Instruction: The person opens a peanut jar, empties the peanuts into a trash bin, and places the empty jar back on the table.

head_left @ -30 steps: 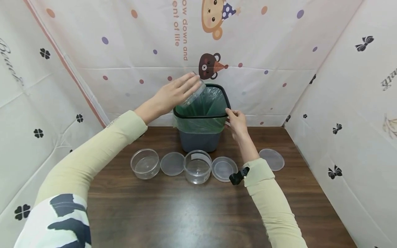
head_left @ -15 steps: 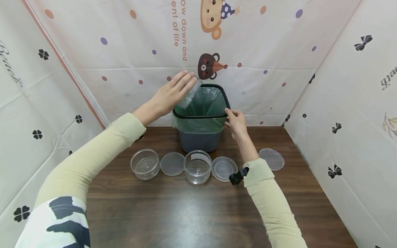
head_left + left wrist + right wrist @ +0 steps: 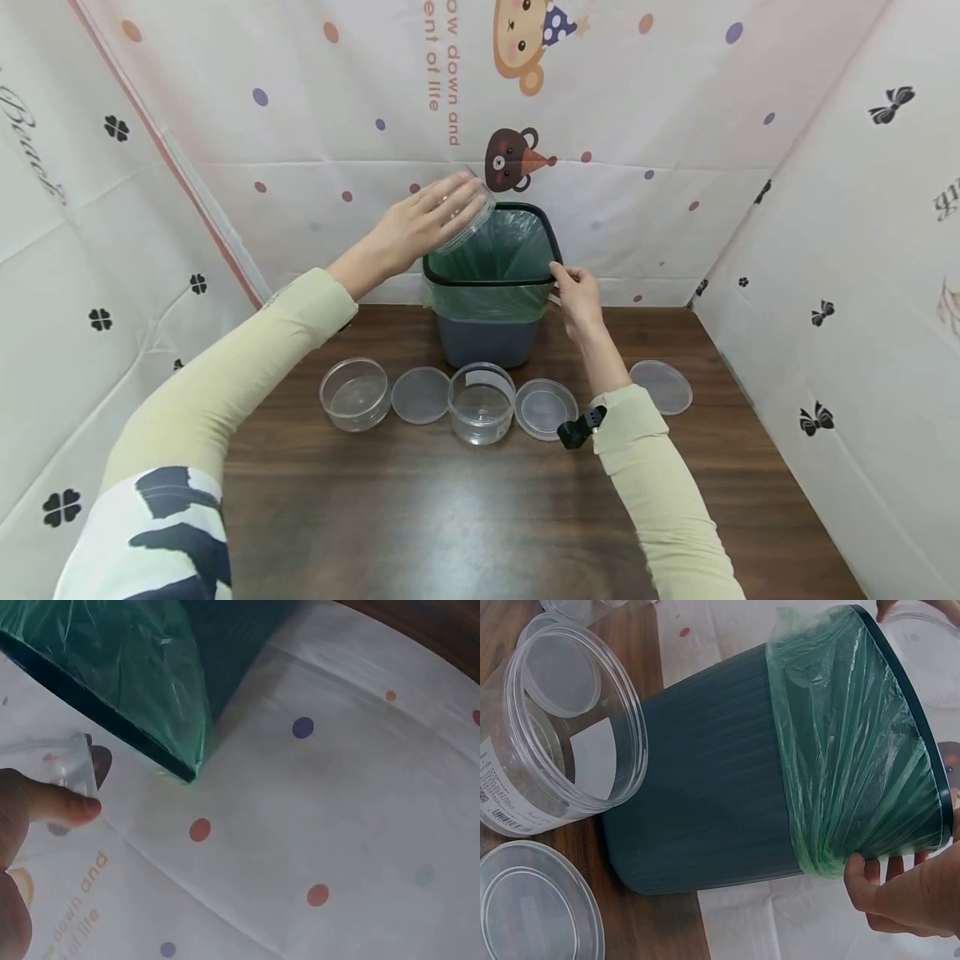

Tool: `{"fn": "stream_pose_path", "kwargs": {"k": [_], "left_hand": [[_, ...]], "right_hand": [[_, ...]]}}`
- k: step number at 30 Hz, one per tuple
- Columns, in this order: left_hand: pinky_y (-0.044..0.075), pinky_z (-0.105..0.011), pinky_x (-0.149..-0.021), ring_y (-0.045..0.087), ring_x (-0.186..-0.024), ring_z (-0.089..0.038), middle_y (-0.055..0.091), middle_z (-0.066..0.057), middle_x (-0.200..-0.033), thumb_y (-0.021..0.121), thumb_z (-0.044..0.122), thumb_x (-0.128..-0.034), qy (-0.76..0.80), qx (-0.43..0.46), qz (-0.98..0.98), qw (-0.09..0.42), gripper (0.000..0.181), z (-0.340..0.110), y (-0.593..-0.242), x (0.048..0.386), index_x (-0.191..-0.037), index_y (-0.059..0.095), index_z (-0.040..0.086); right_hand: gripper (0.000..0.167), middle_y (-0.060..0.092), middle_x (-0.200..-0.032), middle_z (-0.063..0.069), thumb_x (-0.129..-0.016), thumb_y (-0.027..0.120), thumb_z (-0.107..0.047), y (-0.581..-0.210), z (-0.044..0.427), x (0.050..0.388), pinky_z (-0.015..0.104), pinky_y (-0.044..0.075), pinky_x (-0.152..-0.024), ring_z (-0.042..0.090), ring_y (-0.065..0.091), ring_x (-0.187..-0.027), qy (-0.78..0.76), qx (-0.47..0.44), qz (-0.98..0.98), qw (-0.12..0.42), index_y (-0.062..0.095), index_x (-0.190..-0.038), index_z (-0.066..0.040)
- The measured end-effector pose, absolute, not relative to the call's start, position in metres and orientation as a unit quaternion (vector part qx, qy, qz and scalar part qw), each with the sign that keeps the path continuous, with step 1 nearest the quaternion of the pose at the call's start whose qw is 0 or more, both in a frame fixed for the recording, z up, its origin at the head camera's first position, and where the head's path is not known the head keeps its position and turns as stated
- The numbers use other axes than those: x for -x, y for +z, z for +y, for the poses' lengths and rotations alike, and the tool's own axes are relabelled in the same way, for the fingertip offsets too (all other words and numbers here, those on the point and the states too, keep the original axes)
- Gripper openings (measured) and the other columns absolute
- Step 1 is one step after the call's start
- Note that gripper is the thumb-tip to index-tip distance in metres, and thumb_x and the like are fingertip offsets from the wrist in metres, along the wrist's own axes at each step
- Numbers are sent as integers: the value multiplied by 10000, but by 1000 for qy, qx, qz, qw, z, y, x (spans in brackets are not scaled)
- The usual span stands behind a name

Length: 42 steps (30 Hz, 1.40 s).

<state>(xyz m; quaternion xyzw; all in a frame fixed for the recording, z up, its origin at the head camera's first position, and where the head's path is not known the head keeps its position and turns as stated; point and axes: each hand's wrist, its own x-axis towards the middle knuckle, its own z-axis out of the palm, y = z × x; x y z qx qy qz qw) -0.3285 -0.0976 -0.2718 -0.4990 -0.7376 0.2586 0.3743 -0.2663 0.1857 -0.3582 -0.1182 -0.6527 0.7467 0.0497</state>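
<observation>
Tilted over the left part of the trash bin is a clear round plastic container, which my left hand grips by its side. The left wrist view shows my thumb pressed along the container's wall. My right hand holds the bin at its right rim, and in the right wrist view its fingers touch the green bag that lines the bin and folds over its edge. The bin stands upright on the wooden table. What lies at its bottom is hidden.
A row in front of the bin holds an open clear container, a lid, a labelled container and another lid. One more lid lies right of my forearm. Printed cloth walls enclose the table.
The container in my left hand tipped more steeply half a second ago and has since turned back. My right hand keeps its place on the rim.
</observation>
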Motion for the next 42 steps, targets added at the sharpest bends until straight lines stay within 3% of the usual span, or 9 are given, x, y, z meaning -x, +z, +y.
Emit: {"fn": "stream_pose_path", "kwargs": {"k": [4, 8, 12, 15, 18, 21, 28, 33, 42], "left_hand": [[228, -407, -1238, 246, -1523, -312, 283, -169, -1641, 708, -104, -836, 263, 505, -730, 378, 877, -105, -277, 326, -1589, 282, 38], [357, -417, -1175, 247, -1519, -328, 293, -181, -1633, 639, -192, -836, 174, 486, -767, 380, 849, -107, -282, 323, -1582, 292, 19], [328, -407, -1192, 283, -1482, -379, 324, -241, -1589, 570, -214, -809, 62, 456, -802, 381, 808, -103, -286, 318, -1550, 302, -37], [223, -394, -1238, 304, -1443, -415, 339, -278, -1553, 695, -122, -770, -8, 430, -819, 380, 861, -101, -287, 312, -1528, 289, -73], [215, -390, -1238, 309, -1425, -424, 341, -281, -1546, 907, 55, -659, -54, 399, -831, 384, 1088, -97, -285, 301, -1527, 266, -84], [279, -430, -1206, 346, -1380, -433, 366, -284, -1526, 1022, 244, -535, -107, 375, -839, 380, 1290, -91, -281, 286, -1521, 264, -97], [311, -484, -1173, 408, -1354, -427, 385, -275, -1530, 1020, 368, -522, -186, 384, -842, 330, 1338, -78, -286, 252, -1517, 259, -100], [327, -501, -1145, 430, -1330, -416, 417, -265, -1491, 1016, 389, -518, -209, 411, -825, 327, 1315, -71, -301, 234, -1496, 282, -95], [371, -504, -1130, 378, -1388, -392, 367, -281, -1495, 1009, 415, -529, -274, 424, -816, 281, 1307, -50, -331, 217, -1498, 287, -81]], "right_hand": [[283, 458, -1203, 72, -1035, 591, -300, -358, 182, 267, 449, 484, -1055, 349, 524, -1259, 743, 116, -657, 48, 501, -1183, -76], [290, 455, -1217, 80, -1036, 587, -308, -360, 183, 267, 443, 483, -1060, 353, 521, -1277, 742, 116, -658, 45, 492, -1181, -75], [315, 466, -1226, 69, -1034, 587, -330, -364, 184, 266, 432, 486, -1055, 339, 531, -1271, 740, 114, -661, 49, 509, -1196, -72], [379, 493, -1190, 68, -1037, 576, -359, -367, 184, 267, 416, 510, -1004, 304, 562, -1182, 722, 104, -680, 74, 525, -1254, -52], [468, 514, -1195, 107, -1049, 534, -405, -371, 185, 267, 396, 523, -965, 285, 574, -1121, 684, 88, -718, 95, 517, -1320, -24], [560, 502, -1303, 165, -1061, 466, -464, -374, 192, 268, 413, 505, -1005, 320, 567, -1187, 653, 57, -750, 91, 473, -1377, -3], [628, 480, -1450, 218, -1085, 295, -519, -374, 234, 269, 532, 420, -1084, 405, 488, -1325, 546, -34, -835, 63, 435, -1452, -29], [604, 499, -1476, 192, -1082, 321, -514, -375, 260, 256, 575, 386, -1092, 396, 462, -1358, 412, -67, -904, 92, 476, -1471, -79], [490, 500, -1461, 250, -1076, 453, -315, -391, 286, 230, 606, 233, -1170, 468, 376, -1391, 269, -123, -943, 152, 505, -1452, -6]]}}
